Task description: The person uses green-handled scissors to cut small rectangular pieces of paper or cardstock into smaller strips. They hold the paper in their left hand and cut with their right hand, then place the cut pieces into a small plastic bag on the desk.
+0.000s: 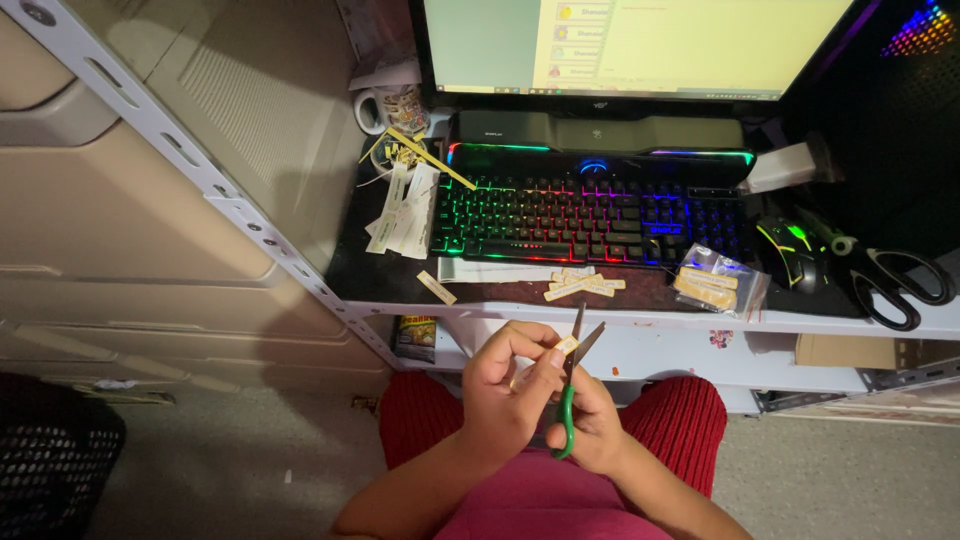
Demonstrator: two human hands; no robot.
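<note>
1. Sitting at far left, by the floor: a dark mesh bin (50,465), well apart from the hands.
2. Lying on the left end of the desk shelf (520,312): loose paper strips (405,212) below a mug (392,108), plus one short strip (437,288) near the front edge.
3. Pinching a small yellowish paper slip (566,346) between thumb and fingertips – the left hand (510,395), curled closed on it, held over the lap just in front of the shelf edge.
4. Gripping green-handled scissors (572,385) – the right hand (590,430), fingers closed through the handle loops, sitting just right of and touching the left hand.
5. Pointing up and away from the body: the scissor blades, standing apart in a narrow V, with the slip lying between them at the mouth; long axis of the slip running roughly across the blades, left hand nearer to it.
6. Glowing behind: a rainbow-lit keyboard (590,218) under a monitor (640,45), more cut strips (585,284) in front.
7. Resting further right: a clear bag of strips (715,285), a mouse (790,252), then large black scissors (895,280).
</note>
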